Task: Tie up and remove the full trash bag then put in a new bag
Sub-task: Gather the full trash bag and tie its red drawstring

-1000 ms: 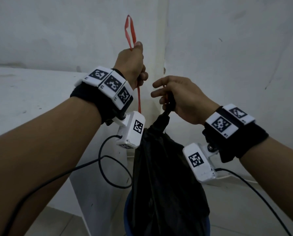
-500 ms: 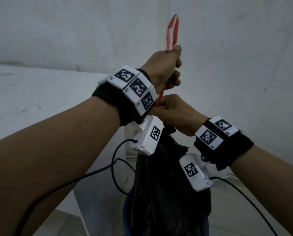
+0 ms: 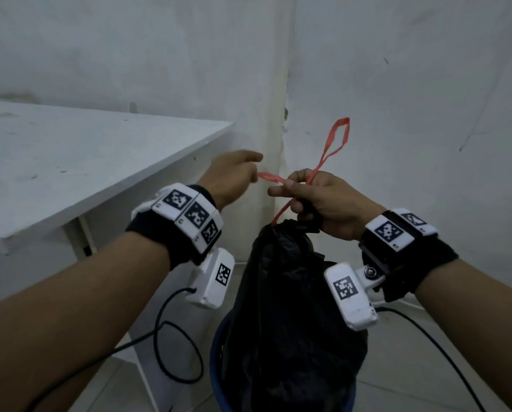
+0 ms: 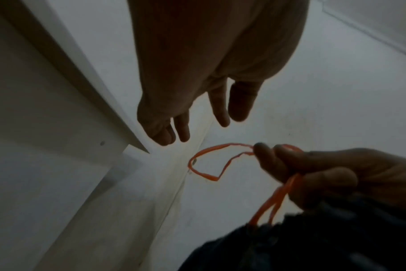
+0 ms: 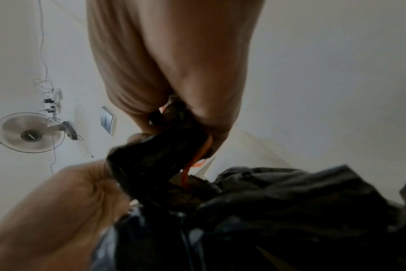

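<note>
bag (image 3: pixel 281 307): black, full, crumpled; stands upright in the bin, neck gathered at the top
drawstring (image 3: pixel 327 157): red-orange; comes out of the neck, one loop sticking up, another lying out to the left
bin (image 3: pixel 216 356): blue, on the floor; only its rim shows around the bag

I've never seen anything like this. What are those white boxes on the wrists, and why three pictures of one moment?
No machine here: these are a person's bare hands. A camera box hangs under each wrist, and another camera sits on the head. The wide picture is the head view; the two dim ones look along each hand. The right hand grips the gathered neck of the black trash bag and its red drawstring. The left hand is open, holding nothing. The bag sits in a blue bin beside a white table.
</note>
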